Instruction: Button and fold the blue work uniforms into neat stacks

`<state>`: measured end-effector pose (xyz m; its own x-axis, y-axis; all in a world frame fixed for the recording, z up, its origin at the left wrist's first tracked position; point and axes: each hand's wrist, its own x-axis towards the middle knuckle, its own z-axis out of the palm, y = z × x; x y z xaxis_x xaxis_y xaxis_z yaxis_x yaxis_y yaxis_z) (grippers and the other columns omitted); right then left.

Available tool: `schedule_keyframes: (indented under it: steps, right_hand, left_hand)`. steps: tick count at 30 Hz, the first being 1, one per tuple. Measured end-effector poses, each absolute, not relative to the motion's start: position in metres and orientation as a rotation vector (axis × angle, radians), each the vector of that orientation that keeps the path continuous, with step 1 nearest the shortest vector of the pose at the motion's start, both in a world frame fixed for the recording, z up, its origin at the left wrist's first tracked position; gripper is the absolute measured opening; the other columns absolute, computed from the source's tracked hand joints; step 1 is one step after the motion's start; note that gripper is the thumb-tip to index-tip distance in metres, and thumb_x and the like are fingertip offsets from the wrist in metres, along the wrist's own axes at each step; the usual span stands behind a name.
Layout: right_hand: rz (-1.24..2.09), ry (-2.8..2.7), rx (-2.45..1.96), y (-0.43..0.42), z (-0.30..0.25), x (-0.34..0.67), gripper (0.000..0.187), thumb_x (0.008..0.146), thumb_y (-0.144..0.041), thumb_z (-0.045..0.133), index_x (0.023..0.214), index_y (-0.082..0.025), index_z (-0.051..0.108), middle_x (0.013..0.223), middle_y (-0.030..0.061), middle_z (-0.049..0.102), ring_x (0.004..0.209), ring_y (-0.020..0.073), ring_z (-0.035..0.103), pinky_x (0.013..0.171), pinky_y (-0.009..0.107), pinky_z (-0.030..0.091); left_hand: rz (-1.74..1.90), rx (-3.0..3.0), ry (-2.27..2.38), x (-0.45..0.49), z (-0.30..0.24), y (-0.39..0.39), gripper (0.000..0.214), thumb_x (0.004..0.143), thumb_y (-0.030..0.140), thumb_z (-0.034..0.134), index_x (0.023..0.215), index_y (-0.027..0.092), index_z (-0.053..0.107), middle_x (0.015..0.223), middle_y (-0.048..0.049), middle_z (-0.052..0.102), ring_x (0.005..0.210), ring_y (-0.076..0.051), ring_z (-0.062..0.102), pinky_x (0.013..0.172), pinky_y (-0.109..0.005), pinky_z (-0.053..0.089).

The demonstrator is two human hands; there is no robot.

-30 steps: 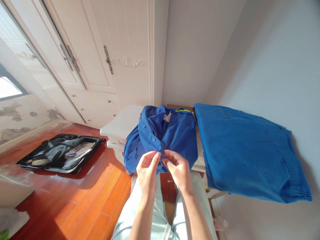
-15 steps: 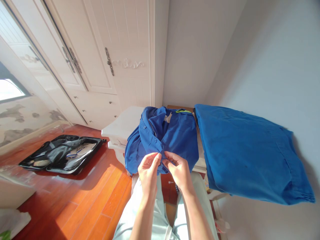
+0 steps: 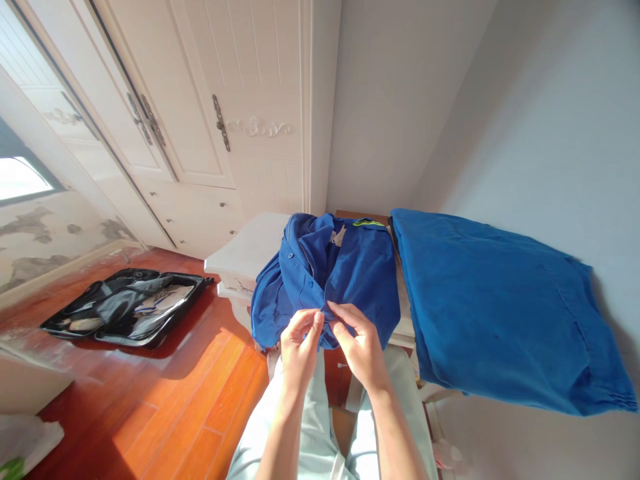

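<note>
A blue button-front shirt (image 3: 350, 273) lies on a small white table (image 3: 245, 257), its near hem hanging over the edge towards me. My left hand (image 3: 299, 350) pinches the shirt's front edge near the hem, fingers closed on the cloth. My right hand (image 3: 361, 347) pinches the opposite front edge right beside it, fingertips almost touching the left hand's. Whether a button sits between the fingers is too small to tell. My legs in pale trousers (image 3: 310, 433) are below the hands.
A second, larger blue garment (image 3: 500, 307) lies spread flat to the right against the wall. An open black suitcase (image 3: 125, 307) rests on the wooden floor at the left. White wardrobe doors (image 3: 200, 120) stand behind the table. A white bag (image 3: 25, 440) lies at bottom left.
Both hands stay pinched on the shirt's front edges and have shifted slightly lower and right. The view has drifted a little; the garments have not moved.
</note>
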<state>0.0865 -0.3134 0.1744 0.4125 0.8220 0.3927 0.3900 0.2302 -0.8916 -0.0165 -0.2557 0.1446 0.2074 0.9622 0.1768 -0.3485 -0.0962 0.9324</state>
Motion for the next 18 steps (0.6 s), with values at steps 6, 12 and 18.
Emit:
schedule_keyframes:
  steps: [6,12,18]
  right_hand:
    - [0.454,-1.203,-1.353,-0.3162,0.1720,0.0889,0.033,0.089,-0.024,0.056,0.118,-0.029,0.071,0.110,0.0044,0.069,0.105,0.0197,0.063,0.094,0.031,0.051]
    - [0.493,-1.149,-1.335,-0.3137,0.1715,0.0904,0.025,0.087,-0.029,0.061,0.108,-0.029,0.075,0.108,0.0034,0.072,0.103,0.0206,0.066,0.093,0.033,0.052]
    - [0.570,-1.015,-1.377,-0.3083,0.1657,0.0939,0.032,0.086,-0.035,0.062,0.115,-0.027,0.072,0.106,0.0031,0.073,0.098,0.0206,0.067,0.091,0.034,0.054]
  left_hand:
    - [1.376,1.228,0.739,-0.0165,0.1454,-0.2559,0.025,0.075,0.044,0.075,0.076,0.019,0.075,0.081,-0.0058,0.066,0.074,-0.016,0.058,0.069,-0.023,0.046]
    - [1.383,1.188,0.743,-0.0141,0.1438,-0.2579,0.028,0.080,0.045,0.070,0.075,0.018,0.070,0.074,-0.0026,0.060,0.068,-0.015,0.053,0.064,-0.023,0.043]
    - [1.381,1.142,0.716,-0.0088,0.1443,-0.2615,0.028,0.081,0.045,0.069,0.076,0.017,0.069,0.071,-0.0006,0.059,0.065,-0.012,0.050,0.063,-0.021,0.041]
